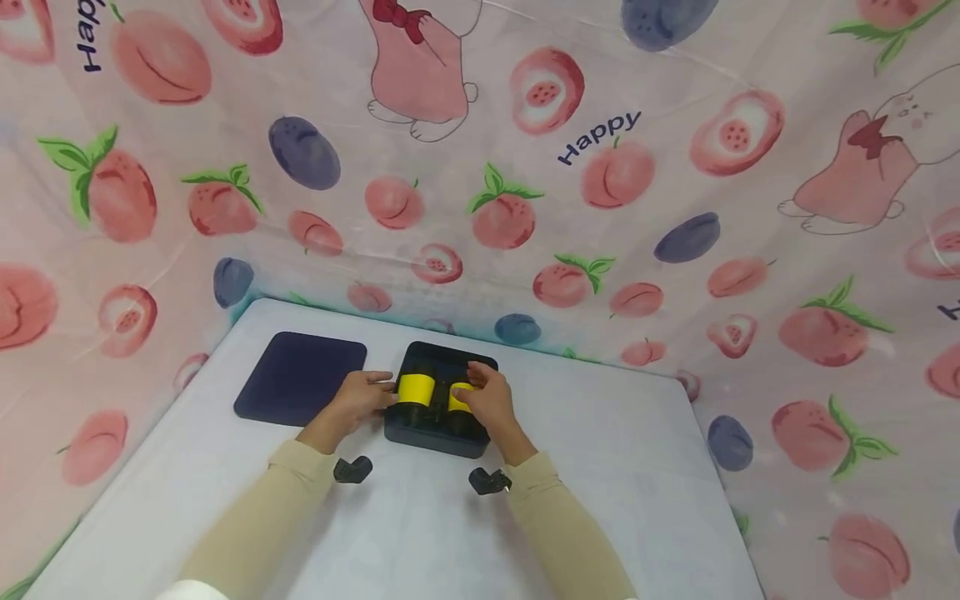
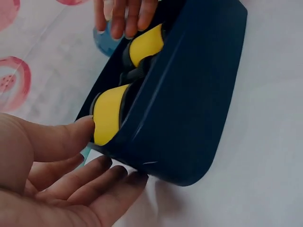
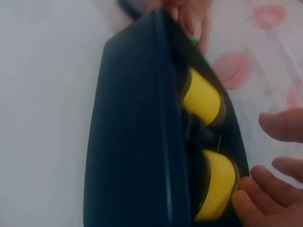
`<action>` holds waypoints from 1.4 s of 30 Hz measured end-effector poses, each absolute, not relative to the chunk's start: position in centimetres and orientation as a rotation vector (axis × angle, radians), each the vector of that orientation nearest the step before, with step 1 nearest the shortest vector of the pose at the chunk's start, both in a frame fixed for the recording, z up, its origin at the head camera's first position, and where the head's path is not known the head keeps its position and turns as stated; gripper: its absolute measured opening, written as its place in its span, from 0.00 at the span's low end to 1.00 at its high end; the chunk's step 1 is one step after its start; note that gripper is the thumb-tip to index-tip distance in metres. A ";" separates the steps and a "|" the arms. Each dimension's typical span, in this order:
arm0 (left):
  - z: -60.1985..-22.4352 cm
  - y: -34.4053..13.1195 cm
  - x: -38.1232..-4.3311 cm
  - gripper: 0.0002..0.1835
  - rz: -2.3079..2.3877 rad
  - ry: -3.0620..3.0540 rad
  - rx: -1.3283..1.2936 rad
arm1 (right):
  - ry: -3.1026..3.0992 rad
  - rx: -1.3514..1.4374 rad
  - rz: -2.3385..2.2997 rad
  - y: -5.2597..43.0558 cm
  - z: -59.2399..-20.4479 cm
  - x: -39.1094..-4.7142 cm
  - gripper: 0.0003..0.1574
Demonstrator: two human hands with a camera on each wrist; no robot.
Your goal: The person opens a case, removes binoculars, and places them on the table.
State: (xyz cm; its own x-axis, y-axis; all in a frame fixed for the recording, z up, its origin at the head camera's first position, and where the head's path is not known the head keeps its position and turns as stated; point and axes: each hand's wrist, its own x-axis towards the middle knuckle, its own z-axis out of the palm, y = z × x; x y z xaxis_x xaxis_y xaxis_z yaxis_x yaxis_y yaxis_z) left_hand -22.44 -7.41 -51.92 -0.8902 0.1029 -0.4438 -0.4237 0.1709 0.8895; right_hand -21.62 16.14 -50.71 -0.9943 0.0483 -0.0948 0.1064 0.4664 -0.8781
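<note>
Head view looks down; wrist close-ups share the box [image 2: 189, 94].

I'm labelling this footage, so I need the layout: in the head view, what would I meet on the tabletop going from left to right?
Dark flat panel → left hand → black-and-yellow binoculars → right hand.

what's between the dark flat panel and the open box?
The left hand spans the gap from dark panel to open box; white tabletop shows beyond it, in the head view.
</note>
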 end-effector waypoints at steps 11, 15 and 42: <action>-52.1 -7.2 -21.1 0.29 1.672 2.148 -0.347 | 2.984 -0.587 -0.117 14.5 -51.4 -22.2 0.65; -52.6 -7.1 -20.5 0.28 1.683 2.138 -0.377 | 2.932 -0.633 0.114 13.9 -52.0 -22.1 0.65; -52.9 -7.2 -21.8 0.27 1.773 2.084 -0.373 | 3.060 -0.725 0.100 14.7 -50.6 -24.7 0.59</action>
State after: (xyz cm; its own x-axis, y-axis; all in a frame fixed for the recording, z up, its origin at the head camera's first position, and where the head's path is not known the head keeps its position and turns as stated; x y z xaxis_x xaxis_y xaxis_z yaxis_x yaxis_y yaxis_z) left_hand -21.83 -7.21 -52.91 -0.8935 0.0414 -0.4472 -0.4348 0.1698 0.8844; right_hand -24.69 14.66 -50.62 -0.8939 -0.4482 -0.0101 -0.4479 0.8919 0.0628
